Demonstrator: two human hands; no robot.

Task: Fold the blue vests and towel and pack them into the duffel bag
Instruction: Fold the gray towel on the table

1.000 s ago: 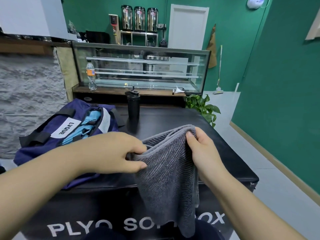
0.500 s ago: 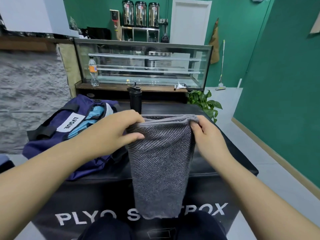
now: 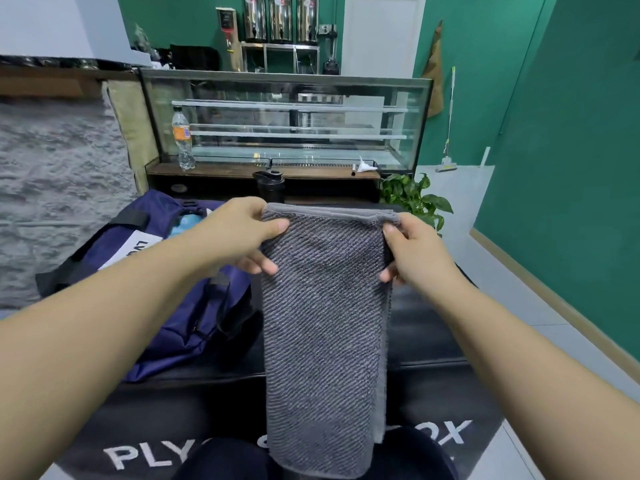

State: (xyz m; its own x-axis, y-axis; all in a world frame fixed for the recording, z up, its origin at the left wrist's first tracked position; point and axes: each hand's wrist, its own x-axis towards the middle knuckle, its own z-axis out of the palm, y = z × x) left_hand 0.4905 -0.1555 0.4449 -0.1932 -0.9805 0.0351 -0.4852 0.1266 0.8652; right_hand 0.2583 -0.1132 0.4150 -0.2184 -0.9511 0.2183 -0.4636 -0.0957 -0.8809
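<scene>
A grey ribbed towel point(image 3: 325, 334), folded lengthwise, hangs in front of me over the black plyo box point(image 3: 426, 327). My left hand point(image 3: 239, 233) pinches its top left corner and my right hand point(image 3: 412, 251) pinches its top right corner, with the top edge stretched level between them. The navy duffel bag point(image 3: 180, 317) lies open on the box to the left. Light blue fabric point(image 3: 187, 223) shows inside its opening, partly hidden by my left arm.
A black shaker bottle point(image 3: 270, 185) stands on the box behind the towel. Beyond it are a glass display case point(image 3: 287, 123) with a water bottle point(image 3: 182, 138) and a potted plant point(image 3: 415, 199). A green wall runs along the right.
Both hands lifted the towel and pulled its top edge apart, so it now hangs flat and straight instead of bunched. The view tilted down slightly.
</scene>
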